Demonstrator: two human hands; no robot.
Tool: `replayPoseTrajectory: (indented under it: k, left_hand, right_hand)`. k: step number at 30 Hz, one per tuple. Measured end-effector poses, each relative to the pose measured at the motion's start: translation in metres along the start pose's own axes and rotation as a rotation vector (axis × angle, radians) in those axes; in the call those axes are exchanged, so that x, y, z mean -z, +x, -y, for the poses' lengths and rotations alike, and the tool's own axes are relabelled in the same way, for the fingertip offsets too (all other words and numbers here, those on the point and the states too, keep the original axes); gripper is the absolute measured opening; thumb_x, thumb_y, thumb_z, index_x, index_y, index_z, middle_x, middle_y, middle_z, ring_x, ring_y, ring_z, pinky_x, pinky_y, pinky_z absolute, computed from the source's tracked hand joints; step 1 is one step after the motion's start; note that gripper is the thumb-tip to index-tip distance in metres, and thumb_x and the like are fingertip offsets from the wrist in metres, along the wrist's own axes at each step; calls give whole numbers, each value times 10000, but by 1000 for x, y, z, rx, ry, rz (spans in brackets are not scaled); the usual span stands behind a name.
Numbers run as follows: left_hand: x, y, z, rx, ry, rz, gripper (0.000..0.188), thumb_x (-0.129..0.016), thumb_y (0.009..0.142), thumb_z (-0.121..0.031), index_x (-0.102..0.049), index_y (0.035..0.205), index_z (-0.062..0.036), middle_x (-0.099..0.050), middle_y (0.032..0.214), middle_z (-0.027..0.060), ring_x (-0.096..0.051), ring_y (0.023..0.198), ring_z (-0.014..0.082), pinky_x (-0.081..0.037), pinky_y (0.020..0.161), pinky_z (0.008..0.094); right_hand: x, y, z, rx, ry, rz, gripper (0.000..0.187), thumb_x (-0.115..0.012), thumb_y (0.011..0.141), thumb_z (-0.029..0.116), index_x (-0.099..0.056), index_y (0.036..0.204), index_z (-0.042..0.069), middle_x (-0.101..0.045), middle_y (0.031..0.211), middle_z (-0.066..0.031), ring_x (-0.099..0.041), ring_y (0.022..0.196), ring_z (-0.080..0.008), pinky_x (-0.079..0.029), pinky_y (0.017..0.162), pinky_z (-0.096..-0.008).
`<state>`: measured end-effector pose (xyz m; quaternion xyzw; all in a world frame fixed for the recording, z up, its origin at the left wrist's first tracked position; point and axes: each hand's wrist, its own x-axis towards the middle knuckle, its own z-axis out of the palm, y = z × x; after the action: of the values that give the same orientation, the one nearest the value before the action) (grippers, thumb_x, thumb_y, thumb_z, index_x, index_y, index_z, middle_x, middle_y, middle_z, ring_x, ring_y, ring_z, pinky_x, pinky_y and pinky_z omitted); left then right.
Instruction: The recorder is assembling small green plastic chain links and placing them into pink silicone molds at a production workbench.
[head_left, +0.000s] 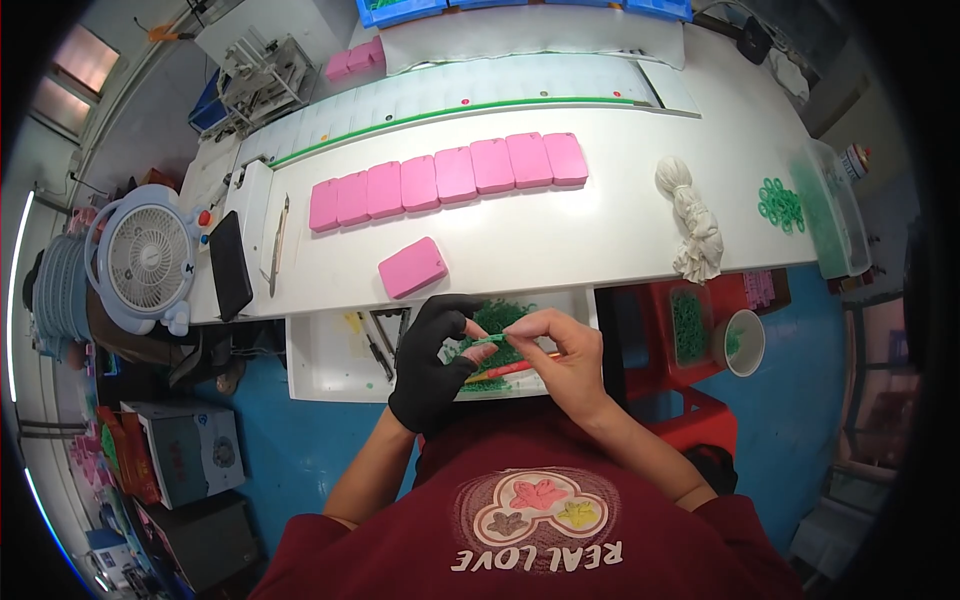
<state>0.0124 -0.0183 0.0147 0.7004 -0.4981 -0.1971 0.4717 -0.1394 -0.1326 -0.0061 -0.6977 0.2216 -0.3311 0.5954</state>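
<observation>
My left hand (430,365), in a black glove with bare fingertips, pinches a small green plastic piece (489,341) over an open white drawer (318,368). The thumb and forefinger of my right hand (570,362) close on the other end of that piece. Its exact shape is too small to tell. Below both hands, a heap of small green pieces (497,314) lies in the drawer, with a red and yellow stick-like thing (512,368) across it. On the table just beyond my left hand rests a single pink block (412,268).
A row of several pink blocks (454,175) crosses the white table (560,240). To the right are a knotted cloth (692,220) and green rings (780,205). A fan (148,255) and black phone (230,265) sit left. Red stools (650,330) hold a white cup (743,345).
</observation>
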Motion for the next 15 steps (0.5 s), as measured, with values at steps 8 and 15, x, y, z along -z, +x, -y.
replayPoseTrajectory:
  k: [8, 15]
  left_hand:
    - [3, 5, 0, -29, 51, -33, 195, -760, 700, -33, -631, 846, -36, -609, 1086, 102, -586, 954, 190, -466, 830, 303]
    - [6, 16, -8, -100, 36, -104, 342, -812, 680, -141, -616, 939, -34, -610, 1060, 110, -593, 923, 208, -477, 744, 311]
  right_hand:
    - [-3, 5, 5, 99, -8, -30, 86, -692, 811, -18, -687, 889, 18, -673, 870, -101, -662, 809, -201, -521, 700, -297]
    - [24, 12, 17, 132, -109, -151, 98, -707, 812, -1, -680, 903, 20, -672, 860, -89, -656, 791, -175, -513, 706, -276]
